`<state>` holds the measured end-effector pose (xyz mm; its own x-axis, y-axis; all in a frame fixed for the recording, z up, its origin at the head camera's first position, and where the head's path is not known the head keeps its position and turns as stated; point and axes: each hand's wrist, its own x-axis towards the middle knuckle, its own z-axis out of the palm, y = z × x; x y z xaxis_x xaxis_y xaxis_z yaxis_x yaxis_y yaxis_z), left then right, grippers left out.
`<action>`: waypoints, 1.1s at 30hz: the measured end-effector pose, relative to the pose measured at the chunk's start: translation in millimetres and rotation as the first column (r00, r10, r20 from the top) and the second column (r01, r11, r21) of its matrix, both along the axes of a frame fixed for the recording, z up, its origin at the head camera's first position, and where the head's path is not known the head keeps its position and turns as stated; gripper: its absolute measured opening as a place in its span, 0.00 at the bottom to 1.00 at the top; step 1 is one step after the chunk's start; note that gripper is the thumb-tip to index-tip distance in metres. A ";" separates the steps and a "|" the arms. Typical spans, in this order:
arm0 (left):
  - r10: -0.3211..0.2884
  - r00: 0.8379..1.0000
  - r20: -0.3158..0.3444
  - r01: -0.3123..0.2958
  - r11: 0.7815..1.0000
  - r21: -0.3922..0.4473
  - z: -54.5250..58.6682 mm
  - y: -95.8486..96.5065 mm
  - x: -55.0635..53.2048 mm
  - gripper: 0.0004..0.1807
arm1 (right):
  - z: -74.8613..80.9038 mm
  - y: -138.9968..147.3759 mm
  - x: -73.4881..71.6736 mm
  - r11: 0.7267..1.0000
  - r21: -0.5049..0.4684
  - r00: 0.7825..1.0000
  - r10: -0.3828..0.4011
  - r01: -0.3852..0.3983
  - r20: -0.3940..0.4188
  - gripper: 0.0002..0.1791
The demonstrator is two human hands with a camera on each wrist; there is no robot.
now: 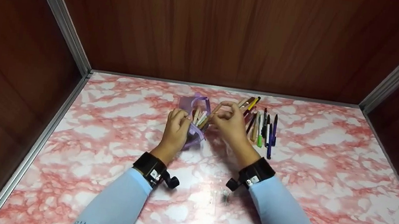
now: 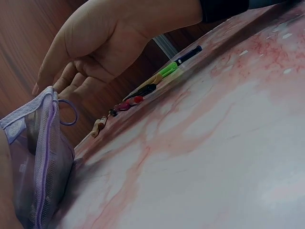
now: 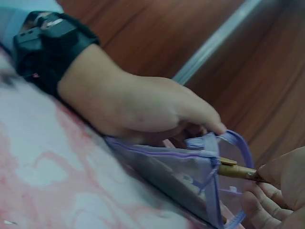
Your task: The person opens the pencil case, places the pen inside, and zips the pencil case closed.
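Note:
A purple mesh pencil pouch [image 1: 186, 103] lies on the table with its mouth gaping to the right. Several pens [image 1: 197, 116], some tan and some pale, show inside it. My left hand [image 1: 177, 127] grips the pouch near its mouth, thumb at the purple zipper edge [image 3: 209, 143]. From the other side, my right hand [image 1: 233, 127] pinches a tan pen [image 3: 240, 172] by one end. The pen's other end reaches in through the pouch's mouth, as the right wrist view shows. In the left wrist view, the right hand partly hides behind the pouch's raised edge.
To the right of the right hand lies a loose row of pens [image 1: 259, 130], among them green-and-white, black and dark blue ones. A yellow-and-black pen [image 1: 253, 103] lies farther back. Brown wood-grain panels [image 1: 210, 31] stand around the red-and-white marbled table [image 1: 114, 193].

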<state>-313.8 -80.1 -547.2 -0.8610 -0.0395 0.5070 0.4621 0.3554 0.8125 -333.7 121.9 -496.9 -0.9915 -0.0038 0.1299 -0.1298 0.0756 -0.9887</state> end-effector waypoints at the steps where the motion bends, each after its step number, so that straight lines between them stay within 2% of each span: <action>1: 0.000 1.000 -0.001 0.000 1.000 -0.001 -0.3 -0.1 -0.3 0.10 | -1.2 -1.6 0.9 0.999 0.025 1.000 0.020 -0.020 -0.005 0.29; 5: 0.001 1.000 -0.002 -0.001 1.000 -0.001 0.0 -0.3 -0.2 0.10 | -5.0 -5.6 4.1 0.980 0.137 0.989 0.147 -0.147 0.010 0.34; 8: 0.000 1.000 -0.007 0.000 1.000 0.002 -0.1 -0.3 0.2 0.11 | -4.8 -6.6 5.9 0.939 0.269 0.976 0.216 -0.216 0.030 0.28; 11: -0.002 1.000 -0.008 0.002 1.000 0.004 0.5 -0.1 0.5 0.10 | -1.9 -4.2 6.3 0.916 0.339 0.976 0.216 -0.215 0.036 0.20; 12: -0.002 1.000 -0.006 0.002 1.000 0.004 0.3 -0.1 0.3 0.10 | -0.6 -2.4 5.7 0.916 0.344 0.978 0.206 -0.207 0.040 0.18; 17: -0.007 1.000 0.018 0.007 1.000 0.004 0.2 -0.2 -0.2 0.11 | 8.8 15.1 0.6 0.951 0.242 0.977 0.163 -0.192 0.135 0.16; 20: -0.012 1.000 0.025 0.012 1.000 0.006 -0.4 -0.3 -0.7 0.12 | 14.2 29.8 -4.7 0.952 0.263 0.985 0.129 -0.154 0.111 0.15; 23: -0.010 1.000 0.015 0.010 1.000 0.004 -0.7 -0.1 -1.1 0.12 | 18.2 47.8 -10.9 0.938 0.334 0.996 0.083 -0.090 0.035 0.15; 27: -0.005 1.000 0.008 0.005 1.000 0.001 -0.3 0.2 -0.9 0.11 | 21.3 74.7 -18.3 0.897 0.442 1.000 -0.011 0.019 -0.022 0.16; 33: -0.001 1.000 0.001 0.001 1.000 -0.004 1.3 -0.2 0.7 0.11 | 17.7 109.8 -27.5 0.832 0.533 0.988 -0.139 0.156 -0.073 0.17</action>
<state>-313.1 -80.3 -545.9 -0.8616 -0.0366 0.5062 0.4615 0.3585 0.8115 -361.2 231.8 -479.2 -0.9815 0.0645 0.1802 -0.1036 0.6127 -0.7835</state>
